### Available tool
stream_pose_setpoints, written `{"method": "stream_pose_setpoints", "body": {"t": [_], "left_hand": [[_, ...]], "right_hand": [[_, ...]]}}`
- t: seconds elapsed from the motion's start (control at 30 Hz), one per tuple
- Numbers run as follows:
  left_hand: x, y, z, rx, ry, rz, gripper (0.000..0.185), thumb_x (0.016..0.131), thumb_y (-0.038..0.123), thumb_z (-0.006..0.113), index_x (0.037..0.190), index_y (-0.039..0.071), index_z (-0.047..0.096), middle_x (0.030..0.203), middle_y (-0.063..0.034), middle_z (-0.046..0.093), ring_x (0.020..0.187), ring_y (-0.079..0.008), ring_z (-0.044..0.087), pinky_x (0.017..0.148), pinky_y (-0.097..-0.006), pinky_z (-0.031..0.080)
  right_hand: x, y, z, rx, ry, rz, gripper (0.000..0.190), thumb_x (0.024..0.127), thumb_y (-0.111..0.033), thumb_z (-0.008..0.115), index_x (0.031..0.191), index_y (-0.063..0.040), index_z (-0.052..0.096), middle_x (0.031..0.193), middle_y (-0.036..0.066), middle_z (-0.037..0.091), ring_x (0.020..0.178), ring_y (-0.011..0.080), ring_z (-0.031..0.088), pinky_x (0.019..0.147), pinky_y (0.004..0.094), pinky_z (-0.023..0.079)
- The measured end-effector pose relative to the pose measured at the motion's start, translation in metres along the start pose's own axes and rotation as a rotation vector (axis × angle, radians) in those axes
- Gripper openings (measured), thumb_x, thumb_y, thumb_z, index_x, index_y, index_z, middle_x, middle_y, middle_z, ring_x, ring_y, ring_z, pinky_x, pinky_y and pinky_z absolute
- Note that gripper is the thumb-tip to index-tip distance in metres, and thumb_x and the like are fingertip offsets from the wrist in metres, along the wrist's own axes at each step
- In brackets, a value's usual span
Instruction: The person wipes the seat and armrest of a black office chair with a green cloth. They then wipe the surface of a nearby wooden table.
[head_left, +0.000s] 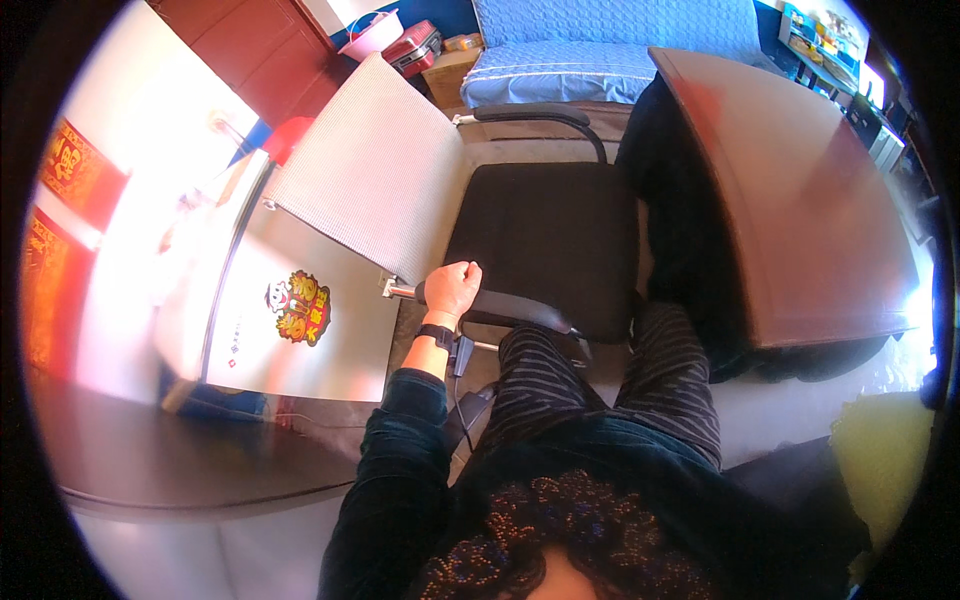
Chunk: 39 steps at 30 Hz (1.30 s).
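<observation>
My left hand (453, 288) is closed around the rear part of the near black armrest (517, 309) of an office chair. A band with a small device circles its wrist, and a thin cable hangs from it. The chair has a black padded seat (547, 240) and a pale mesh backrest (382, 165), which faces right. My right hand is out of view. At the right rim, beyond the dark right sleeve (795, 487), a yellow-green fuzzy cloth (881, 457) shows; what holds it cannot be seen.
A brown-topped table (810, 202) with dark cloth below stands close on the right. Behind the chair is a white appliance (307, 315) with a sticker. A blue-covered sofa (570, 64), a cardboard box (452, 73), a red suitcase (412, 49) and a pink basin (375, 34) are farther off.
</observation>
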<state>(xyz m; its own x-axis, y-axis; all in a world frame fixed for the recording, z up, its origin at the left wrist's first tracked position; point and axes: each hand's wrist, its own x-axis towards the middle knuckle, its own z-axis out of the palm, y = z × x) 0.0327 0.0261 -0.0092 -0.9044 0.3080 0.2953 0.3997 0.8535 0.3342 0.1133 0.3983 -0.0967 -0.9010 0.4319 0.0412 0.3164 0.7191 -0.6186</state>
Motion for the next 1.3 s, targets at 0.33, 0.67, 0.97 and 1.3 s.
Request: {"method": "stream_pose_setpoints", "body": {"t": [0.33,0.67,0.97,1.3], "left_hand": [[0.0,0.004,-0.003,0.002,-0.014,-0.012,0.04,0.092,0.038,0.056,0.07,0.007,0.067,0.072,-0.0208,0.066,0.069,-0.0437,0.064,0.061,-0.0528,0.049],[0.001,-0.005,0.0,-0.017,-0.077,-0.006,0.041,0.091,0.041,0.053,0.077,0.007,0.069,0.077,-0.0211,0.067,0.075,-0.0447,0.065,0.064,-0.0548,0.049],[0.006,-0.015,0.01,-0.11,-0.083,0.006,0.042,0.094,0.038,0.055,0.074,0.002,0.063,0.073,-0.0234,0.062,0.071,-0.045,0.062,0.061,-0.0511,0.046],[0.006,-0.014,0.007,-0.132,-0.102,0.017,0.045,0.096,0.038,0.052,0.071,0.002,0.064,0.067,-0.0195,0.064,0.066,-0.0394,0.063,0.061,-0.048,0.046]], "right_hand": [[-0.007,-0.013,-0.032,0.074,-0.031,-0.032,0.026,0.094,-0.028,0.064,0.104,-0.006,0.073,0.104,0.013,0.071,0.098,0.0324,0.068,0.088,0.04,0.051],[-0.17,0.017,-0.406,-0.431,0.629,-0.035,0.026,0.094,-0.027,0.064,0.106,-0.006,0.072,0.106,0.014,0.071,0.1,0.0334,0.068,0.089,0.0404,0.051],[-0.089,0.155,-0.345,-0.186,0.656,0.336,0.033,0.081,-0.04,0.071,0.088,-0.008,0.078,0.089,0.018,0.073,0.085,0.037,0.07,0.08,0.0416,0.055],[-0.153,0.111,-0.316,-0.287,0.564,-0.098,0.027,0.087,-0.036,0.071,0.092,-0.01,0.073,0.097,0.014,0.066,0.095,0.0349,0.064,0.083,0.042,0.052]]}}
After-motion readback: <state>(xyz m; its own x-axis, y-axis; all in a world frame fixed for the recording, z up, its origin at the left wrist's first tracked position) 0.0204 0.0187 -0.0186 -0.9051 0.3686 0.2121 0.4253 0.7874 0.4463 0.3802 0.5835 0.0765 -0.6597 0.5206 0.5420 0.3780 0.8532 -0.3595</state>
